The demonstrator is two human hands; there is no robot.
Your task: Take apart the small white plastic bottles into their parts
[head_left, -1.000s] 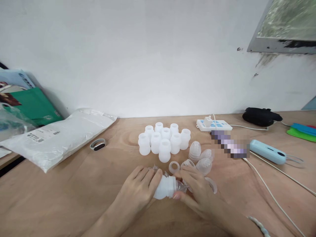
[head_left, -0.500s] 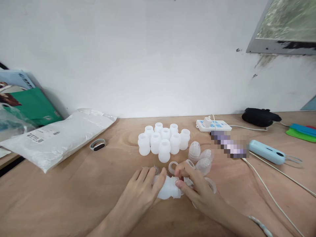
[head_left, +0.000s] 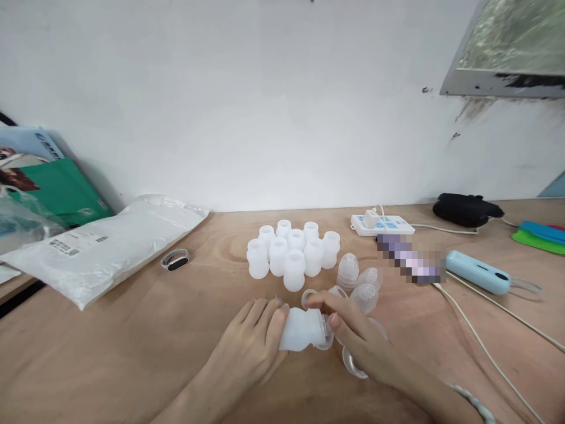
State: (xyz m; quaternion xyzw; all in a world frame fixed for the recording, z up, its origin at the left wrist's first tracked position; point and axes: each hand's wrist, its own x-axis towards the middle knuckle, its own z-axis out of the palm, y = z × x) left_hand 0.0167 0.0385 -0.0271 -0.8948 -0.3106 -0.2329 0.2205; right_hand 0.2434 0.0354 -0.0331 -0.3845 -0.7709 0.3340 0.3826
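Note:
A small white silicone bottle lies on its side between my hands, low over the wooden table. My left hand is closed round its base. My right hand pinches a clear ring at the bottle's neck. Several upright white bottles stand in a cluster just beyond. Clear dome caps and loose clear rings lie to the right of my hands; one ring sits under my right wrist.
A white plastic bag and a wristband lie at the left, green and blue packets behind. A power strip, a black object, a pale blue device and a white cable occupy the right.
The bottle has turned between my hands and its neck now points right. My right fingers have shifted up onto the neck ring. My left hand stays on the base.

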